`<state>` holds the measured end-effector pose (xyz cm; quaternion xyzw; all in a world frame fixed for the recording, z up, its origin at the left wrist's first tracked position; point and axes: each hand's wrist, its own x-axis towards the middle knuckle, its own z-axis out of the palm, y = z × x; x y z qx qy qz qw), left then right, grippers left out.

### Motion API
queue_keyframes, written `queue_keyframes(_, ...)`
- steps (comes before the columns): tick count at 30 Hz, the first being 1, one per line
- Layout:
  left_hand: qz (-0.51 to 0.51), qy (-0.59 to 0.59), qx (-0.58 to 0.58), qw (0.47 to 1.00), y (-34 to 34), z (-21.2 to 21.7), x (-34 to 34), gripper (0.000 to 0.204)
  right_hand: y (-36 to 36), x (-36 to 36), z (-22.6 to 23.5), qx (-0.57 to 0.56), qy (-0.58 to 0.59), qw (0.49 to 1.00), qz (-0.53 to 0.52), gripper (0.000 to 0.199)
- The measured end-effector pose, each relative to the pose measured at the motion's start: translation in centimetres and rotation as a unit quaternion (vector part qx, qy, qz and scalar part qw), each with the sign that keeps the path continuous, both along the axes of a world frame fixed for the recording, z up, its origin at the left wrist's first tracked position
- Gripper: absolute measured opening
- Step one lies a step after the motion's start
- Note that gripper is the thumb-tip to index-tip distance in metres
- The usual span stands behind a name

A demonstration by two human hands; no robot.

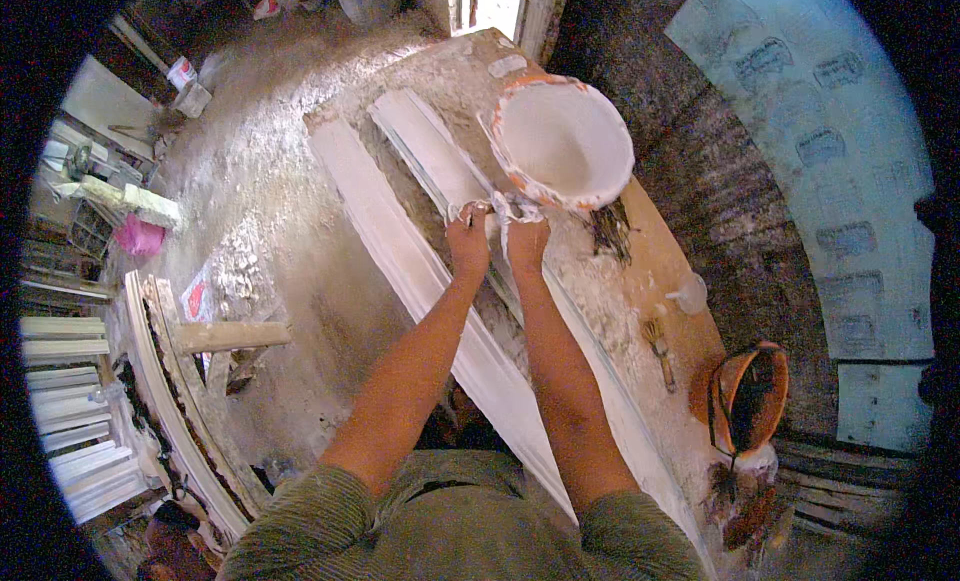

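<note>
Both my arms reach forward over a long white moulding strip (420, 131) on the workbench. My left hand (468, 243) is closed at the strip, its fingers curled and smeared with white paste. Beside it, my right hand (526, 243) closes on a ragged, wet white clump (512, 207), which looks like paste-soaked fibre and stretches toward the left fingers. A second long white strip (385, 206) runs parallel on the left, under my left forearm. Just beyond my right hand stands a large orange-rimmed tub (565, 141), coated inside with white paste.
Dark loose fibres (611, 233) lie below the tub. A brush (660, 354) and an orange bucket (748, 401) are along the bench's right side. White mouldings (75, 411) are stacked at lower left, near a wooden trestle (235, 335). A pink bag (138, 235) sits farther left.
</note>
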<state>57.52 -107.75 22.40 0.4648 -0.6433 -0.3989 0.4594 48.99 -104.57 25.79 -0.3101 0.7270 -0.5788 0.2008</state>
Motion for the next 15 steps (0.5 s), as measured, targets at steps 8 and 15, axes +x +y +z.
queue_keyframes(8, 0.018, -0.020, 0.130, 0.991, 20.1, -0.8, -3.6, 0.036, 19.0, -5.1, -2.0, 0.071, 0.165, 0.982, 0.060, 0.024)
queue_keyframes(15, -0.017, 0.049, 0.189, 0.981, 37.3, -0.7, -6.3, 0.034, 37.1, -7.2, -0.1, 0.188, 0.007, 0.982, 0.027, 0.027)
